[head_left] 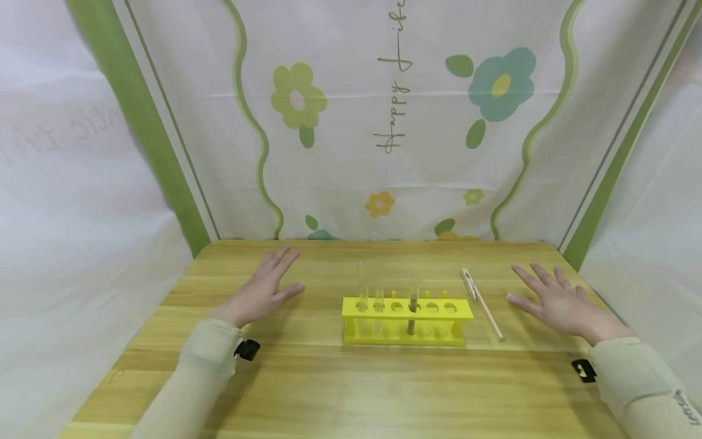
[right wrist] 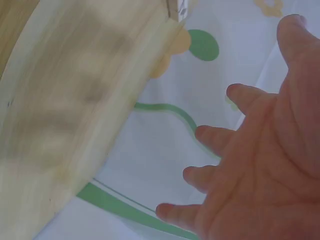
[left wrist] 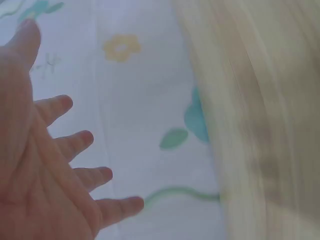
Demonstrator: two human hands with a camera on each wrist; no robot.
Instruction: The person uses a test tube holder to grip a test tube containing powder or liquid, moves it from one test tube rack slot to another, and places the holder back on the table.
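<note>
Both hands are spread and hold nothing. The left hand [head_left: 263,292] is over the left part of the table, left of a yellow test tube rack [head_left: 406,310]; its palm and fingers show in the left wrist view. Two clear test tubes [head_left: 378,311] stand at the rack's left end. A third test tube [head_left: 412,308], with dark contents, stands right of its middle. Just right of the rack lies a wooden test tube holder [head_left: 485,310], slanting. Nearest to it is the right hand [head_left: 559,302], fingers apart; its palm fills the right side of the right wrist view.
The wooden table [head_left: 384,390] ends at a white curtain [head_left: 340,152] printed with flowers. White curtains also hang at the left [head_left: 71,244] and right [head_left: 652,213] sides. A black strap end [head_left: 248,350] sticks out from the left sleeve.
</note>
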